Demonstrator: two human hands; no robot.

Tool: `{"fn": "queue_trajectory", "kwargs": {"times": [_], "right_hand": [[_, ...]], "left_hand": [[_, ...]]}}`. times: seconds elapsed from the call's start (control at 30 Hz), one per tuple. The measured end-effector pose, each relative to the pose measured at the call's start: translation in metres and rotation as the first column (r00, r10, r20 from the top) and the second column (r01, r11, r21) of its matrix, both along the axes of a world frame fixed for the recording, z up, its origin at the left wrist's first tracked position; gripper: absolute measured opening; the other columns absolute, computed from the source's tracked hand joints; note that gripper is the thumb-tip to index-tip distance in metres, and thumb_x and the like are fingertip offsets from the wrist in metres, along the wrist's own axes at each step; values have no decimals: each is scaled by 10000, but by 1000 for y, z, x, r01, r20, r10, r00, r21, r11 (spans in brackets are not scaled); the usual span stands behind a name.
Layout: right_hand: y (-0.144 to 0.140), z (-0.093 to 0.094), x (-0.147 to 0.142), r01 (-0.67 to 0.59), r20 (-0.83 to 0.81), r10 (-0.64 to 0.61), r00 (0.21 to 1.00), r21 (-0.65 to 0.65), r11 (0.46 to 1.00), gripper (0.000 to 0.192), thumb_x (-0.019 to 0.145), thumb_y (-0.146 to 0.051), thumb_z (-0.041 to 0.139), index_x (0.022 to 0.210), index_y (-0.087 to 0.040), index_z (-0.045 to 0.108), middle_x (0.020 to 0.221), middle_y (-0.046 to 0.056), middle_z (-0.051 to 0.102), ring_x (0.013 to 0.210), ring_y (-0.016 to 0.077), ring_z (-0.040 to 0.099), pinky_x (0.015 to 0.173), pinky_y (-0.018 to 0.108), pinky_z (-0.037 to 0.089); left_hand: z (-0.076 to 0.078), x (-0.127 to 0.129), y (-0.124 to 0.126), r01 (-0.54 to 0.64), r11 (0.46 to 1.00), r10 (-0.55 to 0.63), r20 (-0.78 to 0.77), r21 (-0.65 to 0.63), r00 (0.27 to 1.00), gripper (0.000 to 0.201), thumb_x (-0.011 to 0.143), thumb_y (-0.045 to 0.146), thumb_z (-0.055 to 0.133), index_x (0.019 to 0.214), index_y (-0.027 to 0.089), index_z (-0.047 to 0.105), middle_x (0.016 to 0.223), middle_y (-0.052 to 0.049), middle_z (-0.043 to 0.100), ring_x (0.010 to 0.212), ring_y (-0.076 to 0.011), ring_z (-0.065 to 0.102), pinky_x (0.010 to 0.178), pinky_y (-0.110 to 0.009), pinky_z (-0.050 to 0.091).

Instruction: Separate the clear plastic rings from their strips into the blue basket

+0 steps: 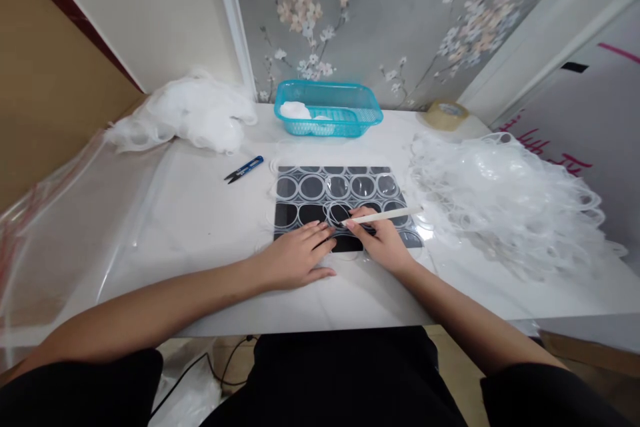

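A dark rectangular sheet [313,187] printed with rows of pale ovals lies on the white table, with clear rings or film over it. My left hand [299,255] rests flat on its lower left part, fingers stretched out and holding nothing. Pinched in my right hand [383,240] is a slim white pen-like tool [395,214], its dark tip touching or just above an oval near the sheet's middle. The exact kind of tool cannot be made out. My fingers cover part of the lower rows.
Blue thread snips [244,169] lie left of the sheet. A turquoise basket [327,130] with white pieces stands behind it. Piles of translucent white material [185,113] and clear rings [505,193] sit left and right. A tape roll [444,116] is at the back right.
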State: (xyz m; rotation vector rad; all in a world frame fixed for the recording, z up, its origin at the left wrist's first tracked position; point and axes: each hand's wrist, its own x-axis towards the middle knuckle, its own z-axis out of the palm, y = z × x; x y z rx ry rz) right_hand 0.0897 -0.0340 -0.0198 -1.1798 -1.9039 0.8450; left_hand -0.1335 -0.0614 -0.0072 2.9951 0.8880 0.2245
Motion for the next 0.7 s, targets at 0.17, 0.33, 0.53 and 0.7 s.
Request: {"fn": "queue_trajectory", "kwargs": {"times": [0.17, 0.33, 0.53, 0.7], "right_hand": [[0, 1, 1, -11, 57, 7, 998, 70, 997, 185, 914, -359, 522, 880, -217, 636, 932, 71, 685, 994, 242, 618, 865, 412, 495], [-11, 1, -3, -187, 286, 103, 953, 284, 941, 150, 936, -204, 457, 906, -222, 602, 1018, 62, 707, 1215, 254, 514, 967, 439, 462], [20, 15, 6, -316, 541, -12, 841, 509, 800, 170, 876, -120, 476, 926, -196, 619, 990, 97, 699, 1121, 285, 554, 920, 452, 443], [67, 52, 46, 381, 129, -554, 823, 597, 706, 245, 929, -281, 403, 839, -180, 608, 799, 93, 645, 839, 257, 600, 789, 426, 455]], "left_hand": [[0, 0, 0, 0, 1000, 0, -3, -10, 1000, 600, 985, 544, 357, 1302, 58, 510, 1381, -171, 486, 1304, -317, 423, 1116, -428, 295], [0, 0, 0, 0, 1000, 0, -16, -9, 1000, 618, 978, 552, 371, 1325, 55, 487, 1397, -173, 468, 1316, -313, 410, 1120, -420, 291], [2, 1, -2, -5, 1000, 5, 9, -22, 1000, 656, 938, 575, 447, 1279, 19, 520, 1372, -207, 484, 1307, -313, 421, 1120, -409, 298], [4, -5, -3, -21, 998, 23, 42, -59, 999, 637, 936, 590, 447, 1283, 61, 519, 1391, -160, 480, 1321, -267, 411, 1136, -374, 276]]}}
